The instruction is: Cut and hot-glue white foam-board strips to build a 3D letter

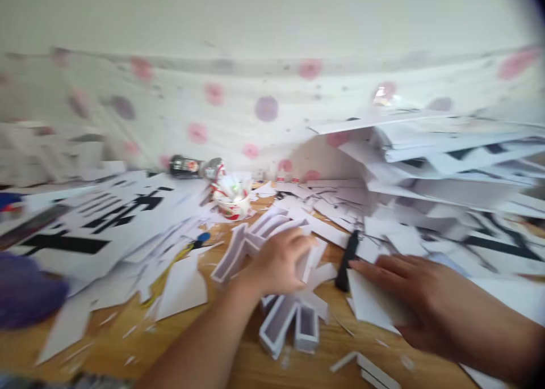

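Note:
In the middle of the wooden table lies a white hollow shape (232, 258) built of thin board strips on edge, like a raised written character. My left hand (283, 261) reaches over it, fingers curled round one of its upright walls. Its lower parts (307, 326) stick out toward me below the hand. To the right, my right hand (430, 301) is closed on a flat white board piece (370, 301), its fingers along the top; the thumb is partly hidden. By those fingertips lies a black slim tool (348, 261), perhaps a cutter. The picture is blurred.
A tall stack of white sheets (451, 167) leans at the back right. White sheets with black characters (93, 230) spread on the left. A tub of scraps (233, 201) and a dark bottle (185, 166) are behind. Scissors with yellow (164, 275) and a purple object (29, 289) lie left.

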### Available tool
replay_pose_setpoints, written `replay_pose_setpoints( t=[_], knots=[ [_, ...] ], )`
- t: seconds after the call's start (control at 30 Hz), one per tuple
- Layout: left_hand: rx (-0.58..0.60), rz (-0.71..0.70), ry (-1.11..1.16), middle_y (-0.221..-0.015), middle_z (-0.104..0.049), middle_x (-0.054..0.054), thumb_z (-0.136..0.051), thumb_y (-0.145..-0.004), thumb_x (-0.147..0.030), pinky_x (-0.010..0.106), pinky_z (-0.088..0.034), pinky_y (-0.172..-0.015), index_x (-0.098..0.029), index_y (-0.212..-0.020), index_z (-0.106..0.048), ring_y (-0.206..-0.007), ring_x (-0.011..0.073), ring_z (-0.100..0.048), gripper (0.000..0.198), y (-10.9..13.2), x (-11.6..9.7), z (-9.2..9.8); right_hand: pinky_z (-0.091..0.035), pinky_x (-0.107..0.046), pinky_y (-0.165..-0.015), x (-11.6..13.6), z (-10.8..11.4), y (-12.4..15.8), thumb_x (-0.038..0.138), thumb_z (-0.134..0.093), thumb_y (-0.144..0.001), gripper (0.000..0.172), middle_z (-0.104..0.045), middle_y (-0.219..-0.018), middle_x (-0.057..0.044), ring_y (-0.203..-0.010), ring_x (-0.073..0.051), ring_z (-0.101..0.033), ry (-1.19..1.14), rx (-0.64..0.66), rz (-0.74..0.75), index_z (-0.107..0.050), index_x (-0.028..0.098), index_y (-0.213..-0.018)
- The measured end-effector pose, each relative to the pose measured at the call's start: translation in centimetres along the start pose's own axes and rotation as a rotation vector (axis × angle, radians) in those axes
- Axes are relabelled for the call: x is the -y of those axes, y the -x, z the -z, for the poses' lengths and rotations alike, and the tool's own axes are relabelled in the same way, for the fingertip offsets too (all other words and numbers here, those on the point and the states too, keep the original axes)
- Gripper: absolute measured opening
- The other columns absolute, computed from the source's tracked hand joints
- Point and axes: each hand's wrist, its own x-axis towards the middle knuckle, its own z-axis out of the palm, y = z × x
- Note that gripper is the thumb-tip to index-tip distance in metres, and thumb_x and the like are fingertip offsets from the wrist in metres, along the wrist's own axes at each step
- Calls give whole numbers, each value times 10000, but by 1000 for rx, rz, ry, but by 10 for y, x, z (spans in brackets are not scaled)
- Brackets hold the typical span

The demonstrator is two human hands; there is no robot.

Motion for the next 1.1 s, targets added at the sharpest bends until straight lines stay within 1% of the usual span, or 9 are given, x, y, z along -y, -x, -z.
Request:
replay_pose_setpoints(
  t=[0.13,0.27,0.4,0.5,0.63,0.77,0.9,0.97,1.1],
  knots=[
    [-45,180,-21,-1119,-647,81,-627,-802,-256,410,-509,-932,-226,-1211,-561,-1046,242,-615,415,-6,8,1,-508,-362,-809,-42,13,-11,105,-583,-632,778,-655,-1136,-103,-954,-269,-637,38,165,-197,-510,237,-1396],
    [-12,305,3,-1268,-610,93,-634,-820,-337,447,-482,-983,-257,-1307,-456,-1167,264,-585,524,-6,5,-2,-483,-329,-858,-85,-3,-31,89,-576,-683,738,-643,-1165,-104,-1032,-248,-621,64,186,-247,-488,190,-1409],
    [16,491,99,-1136,-669,88,-663,-787,-411,467,-507,-920,-244,-1160,-461,-1059,269,-643,457,-6,-3,-1,-457,-392,-915,-115,-31,-48,95,-613,-693,721,-629,-1219,-135,-1082,-287,-598,104,215,-295,-498,184,-1399],
    [45,507,166,-1050,-701,61,-631,-809,-428,433,-520,-879,-241,-1024,-484,-999,249,-660,321,-9,-4,1,-418,-431,-975,-136,-47,-50,97,-605,-726,717,-597,-1294,-150,-1152,-300,-562,136,222,-361,-467,192,-1423],
    [40,513,225,-1040,-702,34,-595,-850,-402,384,-509,-894,-239,-1014,-505,-1009,222,-657,248,-9,-2,0,-387,-490,-1010,-153,-58,-39,101,-564,-757,708,-549,-1377,-156,-1230,-346,-494,170,202,-446,-436,181,-1449],
    [36,539,257,-1058,-688,37,-562,-890,-427,340,-515,-857,-232,-1041,-584,-985,212,-652,248,-8,-2,-1,-351,-586,-1021,-150,-62,-25,49,-483,-782,708,-408,-1512,-173,-1308,-401,-398,195,148,-529,-392,159,-1476],
    [-1,466,281,-1154,-683,50,-566,-894,-398,357,-484,-966,-223,-1018,-661,-1094,227,-624,234,-12,-2,-1,-354,-613,-1023,-124,-60,-25,156,-561,-797,740,-333,-1545,-195,-1339,-427,-337,160,93,-540,-339,130,-1503],
    [-51,410,267,-1113,-692,51,-571,-888,-371,369,-473,-990,-218,-967,-679,-1082,225,-625,202,-14,-2,-1,-384,-514,-1044,-105,-60,-29,166,-569,-804,720,-363,-1531,-146,-1316,-358,-382,116,74,-480,-369,177,-1496],
    [-79,397,184,-954,-688,33,-584,-869,-377,351,-492,-905,-221,-925,-690,-938,214,-629,197,-16,-6,-2,-440,-401,-974,-72,-71,-38,26,-498,-809,565,-522,-1390,-80,-1170,-276,-481,70,4,-285,-615,263,-1309]
  ],
)
